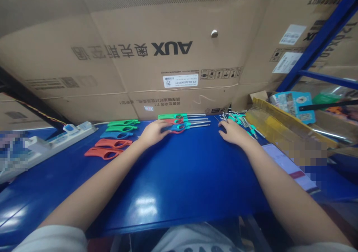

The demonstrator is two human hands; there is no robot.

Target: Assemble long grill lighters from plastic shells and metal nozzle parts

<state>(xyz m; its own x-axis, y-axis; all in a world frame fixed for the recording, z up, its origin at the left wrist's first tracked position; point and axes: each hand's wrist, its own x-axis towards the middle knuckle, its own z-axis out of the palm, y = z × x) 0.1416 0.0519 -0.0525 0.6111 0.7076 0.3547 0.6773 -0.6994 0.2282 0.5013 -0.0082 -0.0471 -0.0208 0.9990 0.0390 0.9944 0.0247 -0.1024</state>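
My left hand point(155, 133) is at the rear middle of the blue table, its fingers and thumb closed around the rear of a long-nosed lighter with a blue handle point(178, 126). Beside it lie others like it, among them one with a green handle point(169, 116), with teal collars and thin metal tubes pointing right. My right hand point(233, 132) reaches to the near edge of a pile of metal tubes with teal pieces point(237, 117). Its thumb and forefinger are apart, with no held part visible. Left of my left hand lie several bare handle shells point(112, 144) in green, blue and red.
A large cardboard box point(140, 28) walls off the back. Along the left lies a white power strip point(69, 134). At the right are a phone point(289, 164), a taped yellow-brown carton point(282, 127) and a blue metal frame post point(316, 39). The blue table point(179, 177) ends near my lap.
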